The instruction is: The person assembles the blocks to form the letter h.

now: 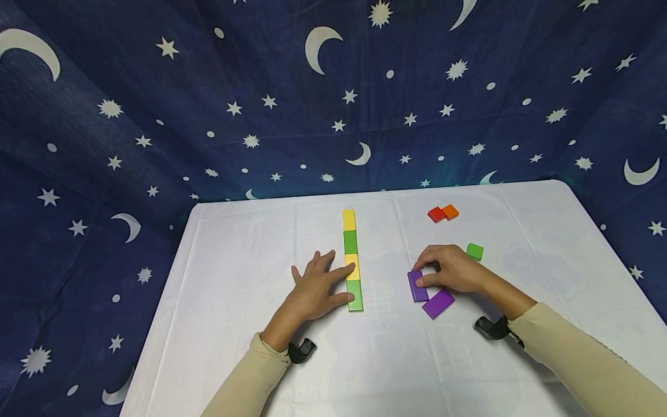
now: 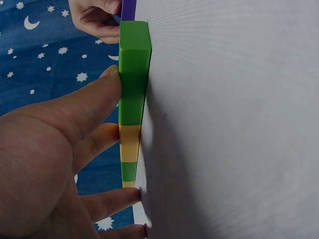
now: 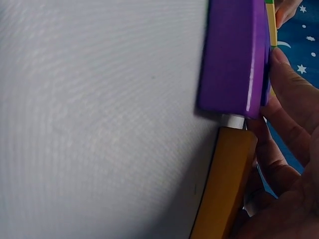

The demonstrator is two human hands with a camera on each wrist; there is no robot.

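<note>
A straight row of blocks stands in front of my left hand [image 1: 311, 292]: a near green block [image 1: 355, 296], a yellow block [image 1: 351, 272], another green block [image 1: 350, 242] and a far yellow block [image 1: 348, 219]. My left thumb rests on the near green one and the index finger on the yellow one beyond it, fingers spread. My right hand [image 1: 452, 267] grips a purple block [image 1: 415, 285], thumb on its top and fingers at its far end. A second purple block [image 1: 438, 304] lies slanted just nearer to me.
A red block [image 1: 436, 214] and an orange block [image 1: 450, 212] touch at the back right. A green block [image 1: 475, 251] lies behind the right wrist. In the right wrist view an orange-brown block [image 3: 224, 184] is under the hand. The white table [image 1: 234, 243] meets a starry cloth [image 1: 292, 150].
</note>
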